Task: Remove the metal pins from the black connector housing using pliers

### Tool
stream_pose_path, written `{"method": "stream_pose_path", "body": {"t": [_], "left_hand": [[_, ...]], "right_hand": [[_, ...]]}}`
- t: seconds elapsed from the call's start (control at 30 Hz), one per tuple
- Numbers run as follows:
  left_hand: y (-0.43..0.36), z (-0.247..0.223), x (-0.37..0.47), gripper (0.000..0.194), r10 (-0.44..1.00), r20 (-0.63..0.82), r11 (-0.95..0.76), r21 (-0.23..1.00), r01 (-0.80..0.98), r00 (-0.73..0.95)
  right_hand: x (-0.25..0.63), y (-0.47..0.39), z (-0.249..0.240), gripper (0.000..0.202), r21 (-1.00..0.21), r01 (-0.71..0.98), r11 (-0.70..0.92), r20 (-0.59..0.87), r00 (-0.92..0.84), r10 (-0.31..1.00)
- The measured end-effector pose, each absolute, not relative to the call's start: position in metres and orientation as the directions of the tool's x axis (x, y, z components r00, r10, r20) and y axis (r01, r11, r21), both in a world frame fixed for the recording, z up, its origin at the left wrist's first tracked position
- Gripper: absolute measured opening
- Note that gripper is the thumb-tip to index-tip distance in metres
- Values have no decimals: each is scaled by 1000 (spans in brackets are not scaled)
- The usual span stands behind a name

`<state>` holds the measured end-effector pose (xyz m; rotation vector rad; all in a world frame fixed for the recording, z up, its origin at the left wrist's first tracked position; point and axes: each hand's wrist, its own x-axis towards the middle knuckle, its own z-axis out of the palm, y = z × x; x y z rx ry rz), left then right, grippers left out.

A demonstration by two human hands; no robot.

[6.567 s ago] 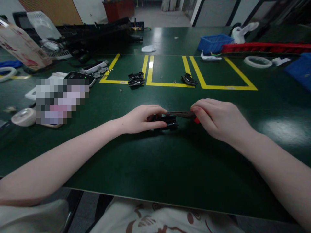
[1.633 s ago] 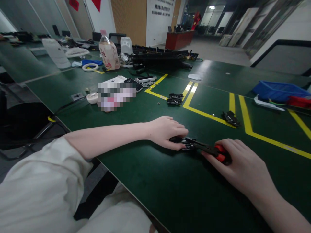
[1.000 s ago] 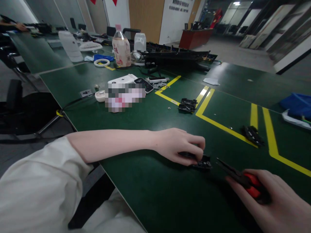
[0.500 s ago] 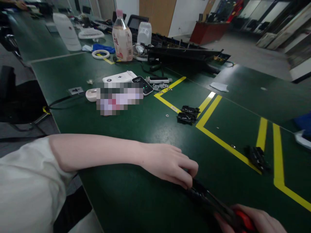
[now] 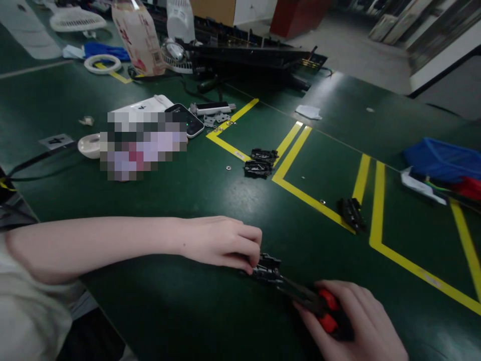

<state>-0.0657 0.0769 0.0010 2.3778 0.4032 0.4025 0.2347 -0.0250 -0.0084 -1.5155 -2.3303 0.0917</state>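
Pinched in the fingers of my left hand (image 5: 229,243) is a small black plastic part (image 5: 267,268) with an uneven outline, low over the green table. My right hand (image 5: 356,321) grips red-handled pliers (image 5: 300,293), whose dark jaws point left and meet the near side of that part. Whether the jaws are closed on it I cannot tell. Similar black parts lie beyond my hands: a pair (image 5: 259,163) by a yellow tape corner, and another one (image 5: 351,214) farther right on the tape.
Small metal rings, one of them a washer (image 5: 228,168), lie on the table. A phone (image 5: 188,120) and a white USB stick (image 5: 212,108) rest at the left back. Behind stand a drink bottle (image 5: 139,37) and a long black assembly (image 5: 248,57). A blue bin (image 5: 443,158) is at right.
The view has swung right and down, bringing the blue bin into fuller sight. The pliers and my right hand now show more fully, with the black part still at my left fingertips.
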Motion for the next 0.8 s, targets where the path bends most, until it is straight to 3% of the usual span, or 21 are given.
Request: {"method": "stream_pose_path", "body": {"t": [0.17,0.8], "left_hand": [[80,1,-64,6,361,185,-760,626,174,914],[59,4,-46,16,173,196,-957,265,118,965]], "right_hand": [[227,-25,-7,24,-314,846,432,279,-352,893],[226,-31,-8,30,-307,796,522,368,-407,836]]}}
